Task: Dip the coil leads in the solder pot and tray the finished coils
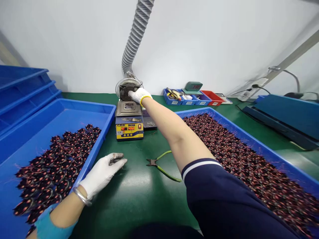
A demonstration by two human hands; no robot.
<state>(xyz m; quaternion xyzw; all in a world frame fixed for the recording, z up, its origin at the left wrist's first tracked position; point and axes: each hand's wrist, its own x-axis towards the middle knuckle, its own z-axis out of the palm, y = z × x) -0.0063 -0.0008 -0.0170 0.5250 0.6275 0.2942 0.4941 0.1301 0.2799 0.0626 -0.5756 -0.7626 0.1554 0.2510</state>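
Note:
My right hand [141, 95], in a white glove with a yellow cuff, is stretched out to a small black fan [126, 93]. The thumb lies over the grille and the other fingers go round the fan's right edge, partly hidden. Under the fan stands a yellow and blue solder pot [129, 129] marked CM 558, with lit red digits. My left hand [106, 172], also gloved in white, hovers over the green table beside the left tray, fingers stretched and nothing visible in them. Green-handled cutters [161, 164] lie with handles spread between the arms.
Blue trays, one at left [98, 146] and one at right [230, 131], hold many dark wired parts. A grey duct hose [136, 36] hangs behind the fan. Small bins [203, 99], a green box-like device [193, 87] and a teal machine [286, 114] line the back and right.

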